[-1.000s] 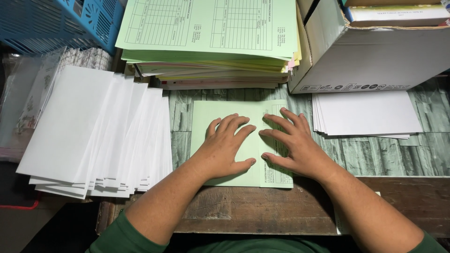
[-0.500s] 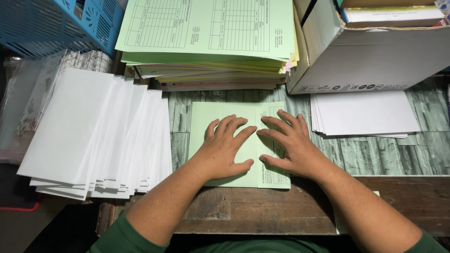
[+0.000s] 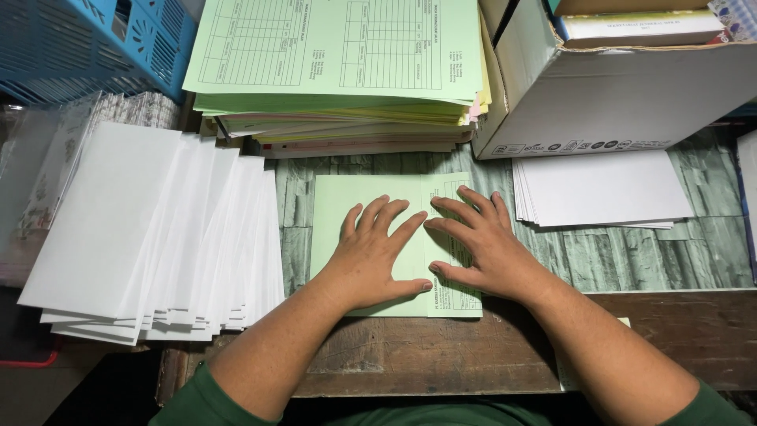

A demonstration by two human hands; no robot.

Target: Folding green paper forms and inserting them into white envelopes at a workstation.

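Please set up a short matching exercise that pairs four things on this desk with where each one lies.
Things:
1. folded green sheet
2. fanned white envelopes
3. cardboard box
4. blue plastic basket

Places:
A. far left corner
B. far right, above a small stack of white paper
C. under the left hand and right hand
D. left side, spread in an overlapping row

Pairs: 1-C, 2-D, 3-B, 4-A
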